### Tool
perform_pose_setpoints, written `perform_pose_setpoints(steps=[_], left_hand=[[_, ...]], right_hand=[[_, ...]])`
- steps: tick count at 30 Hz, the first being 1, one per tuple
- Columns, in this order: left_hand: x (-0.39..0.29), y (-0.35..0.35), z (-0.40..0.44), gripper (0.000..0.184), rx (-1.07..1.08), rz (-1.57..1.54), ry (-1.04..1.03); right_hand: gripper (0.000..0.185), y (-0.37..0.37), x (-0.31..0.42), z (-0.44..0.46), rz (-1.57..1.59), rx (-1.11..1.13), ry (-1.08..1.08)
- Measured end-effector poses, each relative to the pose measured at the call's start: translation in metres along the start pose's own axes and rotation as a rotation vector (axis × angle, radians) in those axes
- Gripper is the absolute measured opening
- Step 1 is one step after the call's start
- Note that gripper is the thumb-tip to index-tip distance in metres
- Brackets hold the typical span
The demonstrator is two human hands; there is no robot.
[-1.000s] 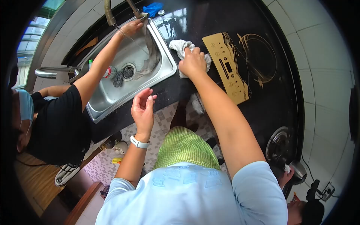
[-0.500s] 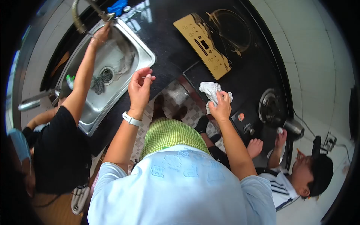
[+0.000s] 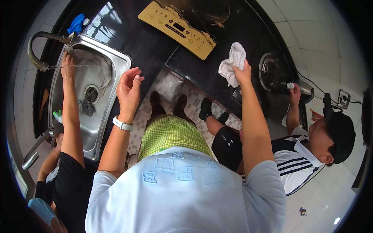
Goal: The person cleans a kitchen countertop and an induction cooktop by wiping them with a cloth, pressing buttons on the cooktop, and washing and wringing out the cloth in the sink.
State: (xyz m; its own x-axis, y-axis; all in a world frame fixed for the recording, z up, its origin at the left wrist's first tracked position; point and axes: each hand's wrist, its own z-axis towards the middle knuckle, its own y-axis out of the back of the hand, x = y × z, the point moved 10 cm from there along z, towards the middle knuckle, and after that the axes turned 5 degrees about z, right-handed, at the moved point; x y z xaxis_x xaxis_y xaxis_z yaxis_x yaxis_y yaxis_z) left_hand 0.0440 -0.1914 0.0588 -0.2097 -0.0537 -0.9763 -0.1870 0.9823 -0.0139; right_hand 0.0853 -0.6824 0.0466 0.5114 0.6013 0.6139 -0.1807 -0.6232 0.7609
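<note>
My right hand (image 3: pixel 243 73) grips a crumpled white cloth (image 3: pixel 232 64) over the black counter, with the cloth hanging out past the fingers. To the left, my left hand (image 3: pixel 129 88) hovers by the sink's right rim, its fingers loosely bent and apart. Nothing shows in that hand, and a white band (image 3: pixel 122 123) circles its wrist. The steel sink (image 3: pixel 126 62) holds a dark scrubber (image 3: pixel 89 108) near the drain and a greyish cloth (image 3: pixel 105 72) along its wall. Ahead lies a gold control panel (image 3: pixel 178 28) of a cooktop.
A co-worker's hand (image 3: pixel 68 66) is in the sink, near water running from the curved faucet (image 3: pixel 35 50). At right, another person's hand (image 3: pixel 294 93) holds a small white wad near a round burner (image 3: pixel 269 70) and a metal pot (image 3: pixel 307 93). A blue bag (image 3: pixel 76 24) lies behind the sink.
My right hand has lifted the white cloth and moved forward and right. The view has shifted, and the co-worker's arm at the sink has moved. My left hand stays near the sink rim.
</note>
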Motion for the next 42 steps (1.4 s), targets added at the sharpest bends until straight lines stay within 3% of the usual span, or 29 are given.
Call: perform_pose_setpoints(steps=[1, 2, 5, 7, 11, 13, 15, 17, 20, 23, 25, 27, 29, 31, 33, 35, 37, 39, 41, 42], left_hand=[[0.0, -0.001, -0.001, 0.023, 0.006, 0.01, 0.007], [-0.001, -0.003, -0.002, 0.023, 0.015, 0.022, 0.013], [0.004, -0.001, -0.008, 0.023, 0.025, 0.05, 0.024], [0.009, -0.002, -0.015, 0.023, 0.022, 0.052, 0.025], [0.037, -0.031, -0.035, 0.019, 0.133, 0.006, 0.209], [0.049, -0.064, -0.05, 0.035, 0.339, 0.103, 0.315], [0.044, -0.086, -0.068, 0.054, 0.39, 0.133, 0.435], [0.043, -0.1, -0.073, 0.064, 0.481, 0.079, 0.495], [0.034, -0.116, -0.07, 0.056, 0.491, -0.35, 0.497], [0.022, -0.119, -0.064, 0.055, 0.416, -0.547, 0.58], [0.019, -0.128, -0.058, 0.046, 0.486, -0.539, 0.56], [0.019, -0.139, -0.053, 0.037, 0.557, -0.528, 0.544], [0.02, -0.147, -0.049, 0.024, 0.625, -0.33, 0.443], [0.007, -0.157, -0.05, 0.025, 0.659, -0.358, 0.431], [-0.016, -0.167, -0.056, 0.025, 0.698, -0.392, 0.377], [-0.036, -0.18, -0.06, 0.028, 0.708, -0.406, 0.359], [-0.054, -0.202, -0.064, 0.03, 0.756, -0.61, 0.446], [-0.04, -0.226, -0.065, 0.031, 0.822, -0.614, 0.496], [-0.028, -0.241, -0.064, 0.037, 0.831, -0.43, 0.529], [-0.01, -0.236, -0.062, 0.039, 0.755, -0.301, 0.567]], right_hand=[[0.077, -0.012, -0.001, 0.007, -0.195, 0.014, -0.02], [0.083, -0.019, -0.009, 0.008, -0.2, -0.021, -0.095], [0.072, -0.035, 0.018, -0.035, -0.267, -0.108, -0.046], [0.065, -0.054, 0.028, -0.077, -0.241, -0.112, 0.098], [0.058, -0.094, 0.037, -0.15, -0.118, -0.033, 0.147], [0.054, -0.132, 0.037, -0.163, 0.414, 0.06, 0.094], [0.051, -0.151, 0.063, -0.185, 0.823, 0.307, -0.136], [0.049, -0.152, 0.094, -0.199, 1.066, 0.42, -0.183], [0.049, -0.129, 0.113, -0.214, 1.007, 0.557, -0.243], [0.042, -0.102, 0.114, -0.212, 1.039, 0.669, -0.242], [0.027, -0.071, 0.12, -0.207, 0.906, 0.642, -0.21], [0.03, -0.051, 0.1, -0.188, 0.656, 0.504, -0.106], [0.027, -0.027, 0.086, -0.167, 0.847, 0.361, -0.08], [0.019, -0.007, 0.071, -0.159, 1.114, 0.211, -0.266], [0.016, 0.0, 0.07, -0.152, 1.32, 0.208, -0.297], [0.015, 0.005, 0.067, -0.142, 1.411, 0.172, -0.32], [0.014, 0.015, 0.074, -0.129, 1.415, 0.146, -0.341], [0.025, 0.038, 0.079, -0.11, 1.268, 0.074, -0.198], [0.044, 0.068, 0.084, -0.105, 0.756, -0.303, -0.078], [0.062, 0.07, 0.053, -0.082, 0.273, -0.348, 0.013]])
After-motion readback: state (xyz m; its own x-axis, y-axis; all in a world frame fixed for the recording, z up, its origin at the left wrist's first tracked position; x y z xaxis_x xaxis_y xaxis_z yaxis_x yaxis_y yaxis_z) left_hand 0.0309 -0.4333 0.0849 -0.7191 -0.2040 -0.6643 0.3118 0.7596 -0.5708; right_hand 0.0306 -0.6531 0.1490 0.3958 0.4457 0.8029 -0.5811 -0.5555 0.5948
